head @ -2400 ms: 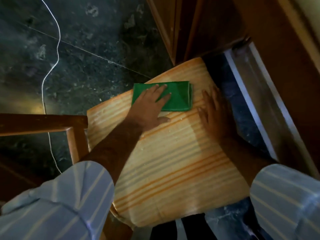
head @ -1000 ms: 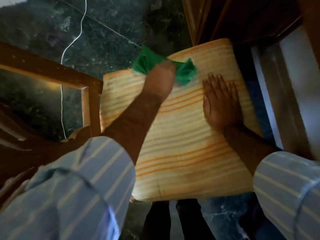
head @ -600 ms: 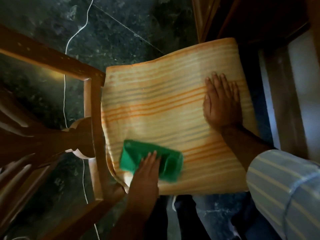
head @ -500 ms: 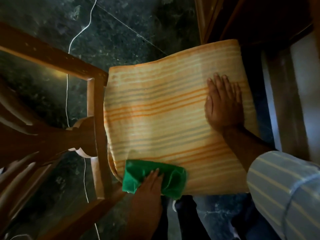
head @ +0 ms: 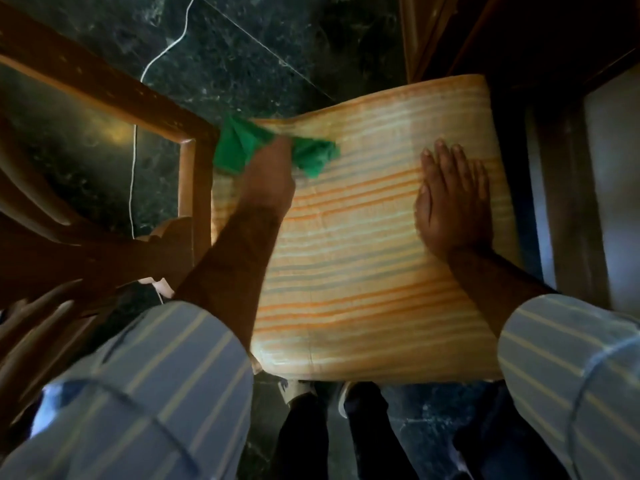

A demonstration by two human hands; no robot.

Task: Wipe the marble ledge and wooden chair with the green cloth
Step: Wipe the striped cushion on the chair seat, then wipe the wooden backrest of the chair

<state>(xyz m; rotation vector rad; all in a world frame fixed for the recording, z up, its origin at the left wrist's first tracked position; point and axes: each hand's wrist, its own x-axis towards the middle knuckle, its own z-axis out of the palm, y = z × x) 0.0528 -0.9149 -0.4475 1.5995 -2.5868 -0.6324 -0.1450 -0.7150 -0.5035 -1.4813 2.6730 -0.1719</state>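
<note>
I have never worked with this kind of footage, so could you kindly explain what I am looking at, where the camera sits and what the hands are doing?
There is no machine here: a person wears one wide-angle camera on the head, looking down at their own two bare hands. The single current picture is that head view. Below them is a striped orange and cream seat cushion on a brown wooden chair, above a dark green marble floor. The left hand is closed on a bunched green cloth at the cushion's far left corner. The right hand lies flat and open on the cushion, holding nothing. A thin white cord runs across the floor. The striped sleeves are the person's shirt.
</note>
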